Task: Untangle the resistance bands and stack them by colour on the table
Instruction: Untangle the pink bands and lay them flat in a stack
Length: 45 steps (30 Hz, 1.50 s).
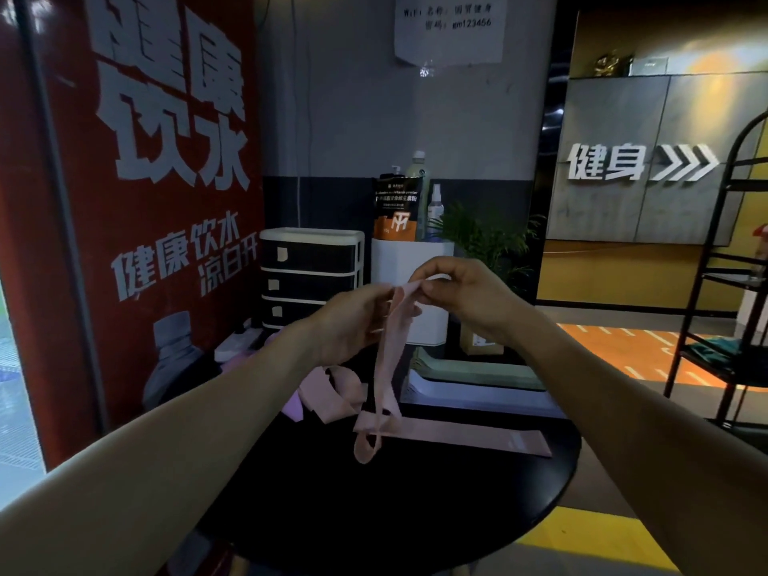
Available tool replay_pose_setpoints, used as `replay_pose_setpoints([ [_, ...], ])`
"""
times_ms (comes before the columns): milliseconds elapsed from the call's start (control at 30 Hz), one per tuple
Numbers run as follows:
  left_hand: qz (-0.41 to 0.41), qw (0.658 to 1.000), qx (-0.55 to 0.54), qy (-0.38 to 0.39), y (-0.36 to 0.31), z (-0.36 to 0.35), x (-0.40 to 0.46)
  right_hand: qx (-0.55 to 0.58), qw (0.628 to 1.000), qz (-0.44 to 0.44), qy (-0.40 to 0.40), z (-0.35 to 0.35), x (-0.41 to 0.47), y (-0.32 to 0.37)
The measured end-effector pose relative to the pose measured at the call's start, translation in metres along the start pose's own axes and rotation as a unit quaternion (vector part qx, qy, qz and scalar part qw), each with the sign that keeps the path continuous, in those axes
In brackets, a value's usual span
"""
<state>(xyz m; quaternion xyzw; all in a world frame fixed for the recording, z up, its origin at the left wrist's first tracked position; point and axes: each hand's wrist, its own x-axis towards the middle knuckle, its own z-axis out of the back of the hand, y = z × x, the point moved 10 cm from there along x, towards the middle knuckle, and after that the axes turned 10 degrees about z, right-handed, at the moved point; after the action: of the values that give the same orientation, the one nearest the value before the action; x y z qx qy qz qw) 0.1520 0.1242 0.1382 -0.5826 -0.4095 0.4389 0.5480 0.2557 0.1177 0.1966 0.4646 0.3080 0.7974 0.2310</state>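
Both hands are raised above a round black table (415,513). My left hand (347,326) and my right hand (461,297) pinch the top of a pink resistance band (388,359) that hangs down in a loop, its lower end twisted just above the table. A second pink band (465,438) lies flat and straight on the table, reaching to the right. Behind my left wrist lies a tangled heap of pink and lilac bands (328,392). Flat bands of pale green and white (473,380) are stacked at the table's far right.
A black-and-white drawer unit (311,276) stands behind the table beside a white box (415,259) with bottles and an orange pouch (397,209). A potted plant (486,239) is behind my right hand. A black metal rack (727,284) stands at right, a red poster wall (145,201) at left.
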Motion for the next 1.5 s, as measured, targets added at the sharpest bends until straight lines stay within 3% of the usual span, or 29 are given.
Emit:
replay_pose_setpoints([
  [200,0.008,0.994,-0.024,0.107,-0.008,-0.029,0.004,0.066,0.998,0.0,-0.011,0.009,0.0,0.014],
  [300,-0.011,0.997,0.008,0.081,-0.01,-0.026,0.004,0.093,0.994,-0.03,-0.044,0.013,-0.005,0.008],
  [400,-0.039,0.997,0.07,0.011,-0.014,-0.014,0.005,0.177,0.973,-0.117,-0.088,0.012,-0.012,-0.013],
  [467,-0.056,0.99,0.122,-0.028,-0.019,-0.008,0.001,0.125,0.972,-0.189,-0.059,0.005,-0.019,-0.028],
  [567,-0.081,0.972,0.213,-0.065,-0.022,-0.003,-0.006,0.031,0.979,-0.194,-0.05,0.0,-0.018,-0.03],
  [733,-0.062,0.938,0.33,-0.083,-0.002,0.01,-0.004,-0.038,0.977,-0.154,-0.146,0.018,-0.008,-0.029],
  [933,-0.027,0.901,0.422,-0.097,0.05,0.042,0.002,-0.036,0.94,-0.195,-0.277,0.058,-0.034,-0.061],
  [1100,0.046,0.9,0.43,-0.06,0.1,0.06,0.003,-0.028,0.915,-0.225,-0.335,0.08,-0.059,-0.083],
  [1300,0.082,0.919,0.363,-0.128,0.116,0.089,0.0,-0.063,0.907,-0.237,-0.343,0.088,-0.078,-0.103],
  [1500,0.131,0.916,0.364,-0.103,0.133,0.092,-0.002,-0.103,0.889,-0.265,-0.358,0.101,-0.101,-0.127],
])
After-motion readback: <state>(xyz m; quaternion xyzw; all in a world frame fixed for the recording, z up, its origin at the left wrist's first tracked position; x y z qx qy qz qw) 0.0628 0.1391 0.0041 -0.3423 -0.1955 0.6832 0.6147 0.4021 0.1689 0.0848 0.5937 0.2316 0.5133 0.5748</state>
